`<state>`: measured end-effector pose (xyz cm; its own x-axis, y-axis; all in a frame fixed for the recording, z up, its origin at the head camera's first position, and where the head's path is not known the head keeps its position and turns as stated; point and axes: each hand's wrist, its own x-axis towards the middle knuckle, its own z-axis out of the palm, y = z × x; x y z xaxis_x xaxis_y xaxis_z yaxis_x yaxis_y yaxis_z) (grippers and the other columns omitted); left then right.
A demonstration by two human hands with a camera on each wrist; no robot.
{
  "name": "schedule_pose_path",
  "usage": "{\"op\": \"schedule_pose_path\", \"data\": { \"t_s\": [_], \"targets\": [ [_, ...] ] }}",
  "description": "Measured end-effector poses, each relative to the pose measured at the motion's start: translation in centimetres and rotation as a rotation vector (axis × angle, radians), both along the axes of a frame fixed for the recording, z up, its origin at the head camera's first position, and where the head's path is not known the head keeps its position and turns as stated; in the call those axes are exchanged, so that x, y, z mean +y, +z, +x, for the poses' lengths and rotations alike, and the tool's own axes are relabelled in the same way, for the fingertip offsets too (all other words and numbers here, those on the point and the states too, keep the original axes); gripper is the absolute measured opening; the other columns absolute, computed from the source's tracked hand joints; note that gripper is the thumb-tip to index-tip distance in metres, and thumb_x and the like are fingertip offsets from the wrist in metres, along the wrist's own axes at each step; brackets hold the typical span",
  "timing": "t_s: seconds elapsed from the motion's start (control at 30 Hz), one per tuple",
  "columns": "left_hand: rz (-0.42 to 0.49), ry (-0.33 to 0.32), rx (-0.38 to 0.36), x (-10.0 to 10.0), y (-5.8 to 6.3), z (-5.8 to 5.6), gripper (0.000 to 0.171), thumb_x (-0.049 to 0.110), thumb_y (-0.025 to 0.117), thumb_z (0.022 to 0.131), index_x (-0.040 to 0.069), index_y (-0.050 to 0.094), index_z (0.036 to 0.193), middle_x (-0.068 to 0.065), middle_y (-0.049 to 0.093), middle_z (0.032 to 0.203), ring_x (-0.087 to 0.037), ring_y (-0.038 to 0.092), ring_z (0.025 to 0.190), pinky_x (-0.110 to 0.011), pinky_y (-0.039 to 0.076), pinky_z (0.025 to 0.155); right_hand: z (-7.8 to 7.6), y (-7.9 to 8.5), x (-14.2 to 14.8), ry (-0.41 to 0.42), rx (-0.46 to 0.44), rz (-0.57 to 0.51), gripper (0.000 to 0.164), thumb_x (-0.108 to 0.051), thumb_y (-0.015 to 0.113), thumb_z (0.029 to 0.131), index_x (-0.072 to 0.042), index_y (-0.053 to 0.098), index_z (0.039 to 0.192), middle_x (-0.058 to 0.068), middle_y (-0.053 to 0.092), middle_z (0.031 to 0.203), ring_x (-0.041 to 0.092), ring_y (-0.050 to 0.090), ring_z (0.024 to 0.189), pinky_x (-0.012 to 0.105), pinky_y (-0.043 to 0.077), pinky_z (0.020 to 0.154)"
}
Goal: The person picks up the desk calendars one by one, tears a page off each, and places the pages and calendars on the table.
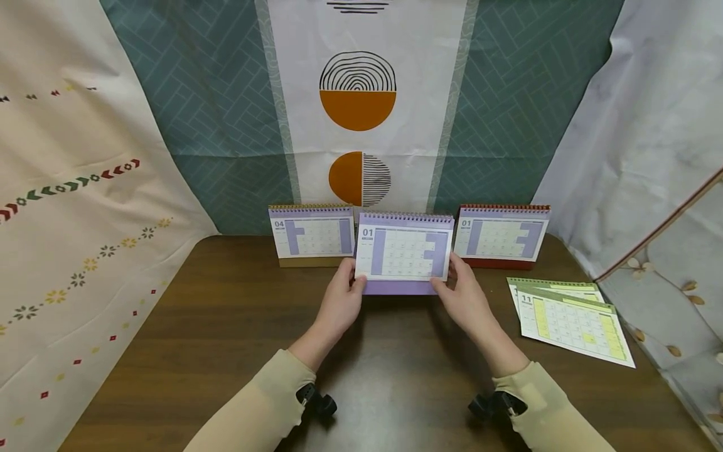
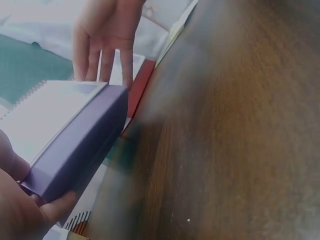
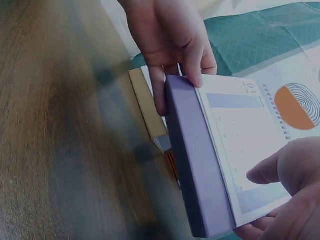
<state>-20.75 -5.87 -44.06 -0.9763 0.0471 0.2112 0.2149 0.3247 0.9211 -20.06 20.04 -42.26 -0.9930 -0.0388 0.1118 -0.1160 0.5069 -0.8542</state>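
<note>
Both hands hold a purple desk calendar (image 1: pixel 403 287) whose spiral-bound front page reads 01. At its left edge the left hand (image 1: pixel 341 300) grips the lower corner, thumb on the front and fingers behind. The right hand (image 1: pixel 467 300) holds the opposite edge; in the right wrist view its thumb lies over the page and some fingertips show beneath. The purple base (image 2: pixel 80 137) appears raised off the table in the left wrist view. Behind it stand a calendar with a tan base (image 1: pixel 312 235), page 04, and one with a red base (image 1: pixel 503 238), page 01.
Loose green-edged calendar sheets (image 1: pixel 576 323), the top one reading 11, lie overlapping at the right of the brown wooden table (image 1: pixel 237 376). A green and white patterned cloth (image 1: pixel 226 94) hangs behind the table. Pale printed cloths hang at both sides.
</note>
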Motion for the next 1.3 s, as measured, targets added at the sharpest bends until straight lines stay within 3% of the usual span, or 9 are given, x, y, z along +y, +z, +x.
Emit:
{"op": "schedule_pose_path", "data": {
  "t_s": [0.23,0.53,0.6,0.77,0.8,0.97,1.07,1.13,1.3],
  "targets": [
    [-0.056,0.024,-0.010,0.5,-0.2,-0.8,0.022,0.002,0.058,0.112,0.005,0.061,0.133,-0.014,0.072,0.131,-0.027,0.062,0.112,-0.047,0.048,0.098,0.0,-0.2,0.3,0.017,-0.019,0.008,0.072,-0.012,0.064,0.110,0.003,0.025,0.170,0.032,0.036,0.162,0.049,0.040,0.154,0.063,0.037,0.122],
    [-0.278,0.090,0.030,0.4,-1.0,-1.6,0.022,0.009,0.065,0.110,0.007,0.064,0.131,-0.013,0.077,0.120,-0.030,0.067,0.098,-0.052,0.052,0.089,-0.1,-0.7,0.2,0.011,-0.001,0.041,0.076,-0.013,0.065,0.110,0.004,0.022,0.171,0.034,0.031,0.166,0.048,0.038,0.156,0.063,0.032,0.125],
    [-0.328,0.106,0.068,0.0,-2.1,-2.2,0.021,0.015,0.067,0.110,0.010,0.064,0.130,-0.009,0.078,0.113,-0.029,0.067,0.094,-0.051,0.052,0.085,-0.1,-0.8,0.2,0.013,-0.004,0.050,0.079,-0.014,0.065,0.110,0.003,0.020,0.172,0.034,0.030,0.167,0.047,0.036,0.156,0.063,0.031,0.125],
    [-0.409,0.102,0.066,-0.2,-2.3,-2.6,0.026,0.016,0.067,0.110,0.007,0.067,0.134,-0.012,0.079,0.113,-0.032,0.073,0.099,-0.053,0.055,0.085,0.1,-0.8,0.1,0.010,-0.031,0.078,0.084,-0.018,0.066,0.110,0.003,0.015,0.173,0.033,0.025,0.171,0.049,0.032,0.158,0.067,0.026,0.126],
    [-0.419,0.097,0.042,0.0,-1.5,-2.2,0.028,0.012,0.067,0.109,0.004,0.068,0.135,-0.014,0.079,0.115,-0.034,0.073,0.100,-0.056,0.055,0.086,0.1,-0.8,0.1,0.008,-0.036,0.085,0.085,-0.019,0.066,0.110,0.003,0.014,0.173,0.033,0.024,0.172,0.049,0.030,0.158,0.067,0.025,0.127],
    [-0.469,0.063,0.110,-0.6,-5.4,-5.1,0.028,0.020,0.067,0.106,0.007,0.068,0.131,-0.012,0.079,0.112,-0.032,0.074,0.099,-0.052,0.056,0.080,0.3,-0.8,0.2,0.004,-0.049,0.123,0.087,-0.020,0.065,0.110,0.004,0.010,0.173,0.034,0.019,0.174,0.050,0.027,0.160,0.067,0.023,0.127],
    [-0.483,0.035,0.123,-0.9,-7.4,-6.5,0.034,0.027,0.068,0.104,0.008,0.067,0.133,-0.014,0.076,0.122,-0.034,0.071,0.111,-0.052,0.056,0.089,0.3,-0.8,0.3,-0.002,-0.042,0.146,0.087,-0.019,0.066,0.110,0.006,0.012,0.173,0.034,0.020,0.173,0.050,0.028,0.159,0.066,0.024,0.127],
    [-0.453,0.014,0.068,-0.9,-6.5,-5.9,0.040,0.025,0.070,0.104,0.004,0.066,0.138,-0.020,0.069,0.133,-0.039,0.066,0.121,-0.054,0.054,0.098,0.4,-0.9,0.3,0.003,-0.031,0.150,0.085,-0.018,0.066,0.109,0.007,0.015,0.172,0.035,0.022,0.172,0.050,0.031,0.157,0.066,0.027,0.126],
    [-0.324,-0.025,-0.083,-0.4,-2.0,-2.4,0.048,0.016,0.073,0.104,-0.003,0.062,0.146,-0.030,0.049,0.145,-0.043,0.057,0.129,-0.056,0.049,0.108,0.9,-1.4,0.7,0.023,-0.008,0.168,0.083,-0.014,0.067,0.109,0.007,0.017,0.172,0.037,0.026,0.166,0.050,0.039,0.149,0.065,0.039,0.119]
  ]
}}
